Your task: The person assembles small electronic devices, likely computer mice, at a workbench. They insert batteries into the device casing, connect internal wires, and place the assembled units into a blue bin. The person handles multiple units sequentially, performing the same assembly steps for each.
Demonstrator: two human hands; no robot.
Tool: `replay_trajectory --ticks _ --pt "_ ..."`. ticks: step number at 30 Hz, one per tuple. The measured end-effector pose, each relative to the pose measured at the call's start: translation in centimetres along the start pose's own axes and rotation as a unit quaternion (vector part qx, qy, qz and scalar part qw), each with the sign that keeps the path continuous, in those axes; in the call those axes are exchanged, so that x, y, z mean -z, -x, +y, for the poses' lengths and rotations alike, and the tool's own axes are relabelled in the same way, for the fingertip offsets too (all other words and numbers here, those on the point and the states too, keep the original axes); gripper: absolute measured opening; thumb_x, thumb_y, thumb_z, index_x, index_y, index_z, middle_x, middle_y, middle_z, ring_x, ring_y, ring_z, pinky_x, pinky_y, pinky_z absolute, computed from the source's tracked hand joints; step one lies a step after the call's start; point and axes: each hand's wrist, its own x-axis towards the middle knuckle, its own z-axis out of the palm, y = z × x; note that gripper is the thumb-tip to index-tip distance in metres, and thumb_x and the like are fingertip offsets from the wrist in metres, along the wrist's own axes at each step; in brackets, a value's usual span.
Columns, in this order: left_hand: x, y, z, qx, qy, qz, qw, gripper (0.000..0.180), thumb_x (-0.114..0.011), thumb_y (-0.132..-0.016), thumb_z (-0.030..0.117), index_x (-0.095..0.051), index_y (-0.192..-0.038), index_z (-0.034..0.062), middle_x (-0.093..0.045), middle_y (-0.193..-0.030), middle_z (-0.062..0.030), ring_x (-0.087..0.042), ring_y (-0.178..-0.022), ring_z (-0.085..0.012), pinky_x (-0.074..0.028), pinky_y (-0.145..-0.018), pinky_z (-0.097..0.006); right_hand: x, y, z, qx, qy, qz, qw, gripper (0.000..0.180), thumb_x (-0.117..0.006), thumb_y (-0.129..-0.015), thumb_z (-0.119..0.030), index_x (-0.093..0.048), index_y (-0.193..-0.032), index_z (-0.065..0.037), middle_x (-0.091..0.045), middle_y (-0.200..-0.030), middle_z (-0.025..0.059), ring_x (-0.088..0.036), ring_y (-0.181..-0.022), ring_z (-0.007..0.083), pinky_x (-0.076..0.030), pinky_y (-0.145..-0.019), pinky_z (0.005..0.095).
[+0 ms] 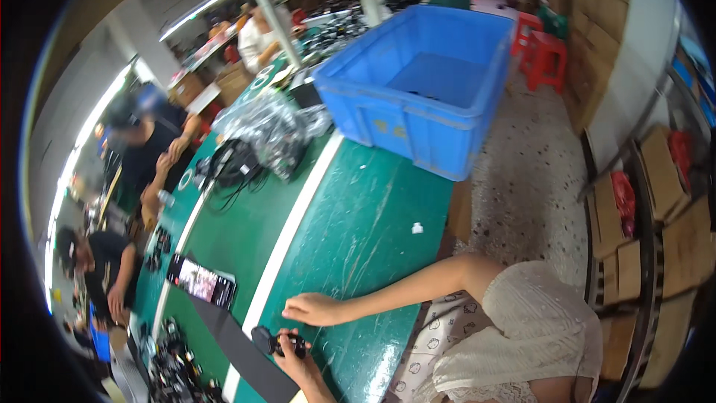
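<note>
the left hand comes up from the lower edge and has its fingers curled round a small black device, gripping it just above the green counter. the right hand lies just beside it, a little further up the counter, fingers loosely pressed together and bent, palm down; whether it touches the counter or the device i cannot tell. its bare forearm runs back to a white lace sleeve.

under the black device a dark flat strip lies on the counter, and past that a phone with a lit screen lies flat. a heap of small black parts sits near the lower left edge. a white stripe runs along the counter. a small white scrap lies alone near the counter's right edge. farther up are a tangle of black cables, a clear plastic bag of dark parts, and a big blue bin. other people work along the left side.
</note>
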Motion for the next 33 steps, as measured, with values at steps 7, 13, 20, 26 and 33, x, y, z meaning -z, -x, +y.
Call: replay_trajectory --ticks 7,13,20,26,33 --pt "-0.2 0.8 -0.7 0.053 -0.009 -0.109 0.993 0.027 -0.055 -0.086 0.027 -0.046 -0.101 0.0054 -0.053 -0.094 -0.0019 -0.055 -0.080 -0.0125 -0.045 -0.043 -0.022 0.0 -1.0 1.0 0.009 -0.069 -0.016 0.997 0.051 -0.038 -0.091 -0.045 -0.058 -0.078 0.000 -0.055 -0.062 0.0097 -0.054 -0.060 0.0195 -0.044 -0.059 0.0339" --pt "0.2 1.7 -1.0 0.098 0.062 -0.167 0.979 0.048 -0.051 -0.086 0.042 -0.043 -0.118 0.0073 -0.053 -0.095 -0.0029 -0.056 -0.080 -0.0146 -0.045 -0.044 -0.023 2.9 -1.8 0.0 -0.109 -0.287 -0.216 0.927 0.061 -0.035 -0.089 -0.054 -0.058 -0.079 0.001 -0.057 -0.066 0.0066 -0.054 -0.058 0.0138 -0.044 -0.051 0.0245" --pt "-1.6 1.5 0.5 0.192 0.012 -0.264 0.945 0.054 -0.054 -0.084 0.040 -0.040 -0.120 0.0015 -0.055 -0.107 -0.0157 -0.058 -0.095 -0.0295 -0.052 -0.054 -0.035 5.3 -1.4 -3.3 -0.227 -0.352 -0.343 0.841 0.039 -0.047 -0.090 -0.037 -0.055 -0.107 -0.004 -0.055 -0.071 0.0046 -0.043 -0.039 0.0064 -0.035 -0.034 0.0192" --pt "-1.0 1.7 2.0 0.165 0.102 -0.331 0.923 0.057 -0.052 -0.087 0.033 -0.021 -0.130 0.0110 -0.046 -0.119 -0.0186 -0.052 -0.106 -0.0334 -0.055 -0.068 -0.038 4.3 -1.7 -3.5 -0.235 -0.374 -0.383 0.811 0.044 -0.047 -0.090 -0.038 -0.049 -0.115 -0.002 -0.060 -0.093 0.0072 -0.049 -0.047 0.0059 -0.040 -0.038 0.0167" --pt "-0.6 1.1 0.0 0.170 0.158 -0.317 0.919 0.050 -0.049 -0.089 0.025 -0.029 -0.128 0.0024 -0.046 -0.123 -0.0168 -0.048 -0.113 -0.0262 -0.052 -0.077 -0.037 3.2 -0.8 -2.4 -0.272 -0.385 -0.269 0.840 0.046 -0.048 -0.088 -0.040 -0.051 -0.110 0.001 -0.060 -0.088 0.0107 -0.052 -0.053 0.0045 -0.044 -0.043 0.0155"
